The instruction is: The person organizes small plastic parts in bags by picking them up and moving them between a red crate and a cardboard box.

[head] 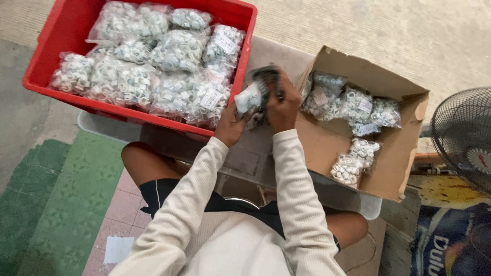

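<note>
My left hand (231, 124) and my right hand (283, 106) are raised together between a red crate and a cardboard box. Both grip one small clear plastic bag of white ring-shaped parts (251, 95), blurred by motion, with a dark patch at its top under my right fingers. The red crate (51, 56) at the upper left is packed with several similar bags of white parts (148, 66). The open cardboard box (394, 168) at the right holds several more bags (353, 105), and another bag (355, 161) lies lower in it.
A grey table surface (266, 56) lies under the crate and box. A black fan (463, 138) stands at the right edge. Green and pink floor tiles (61, 194) spread at the lower left, with a white scrap of paper (116, 249). My bare knees show below the table.
</note>
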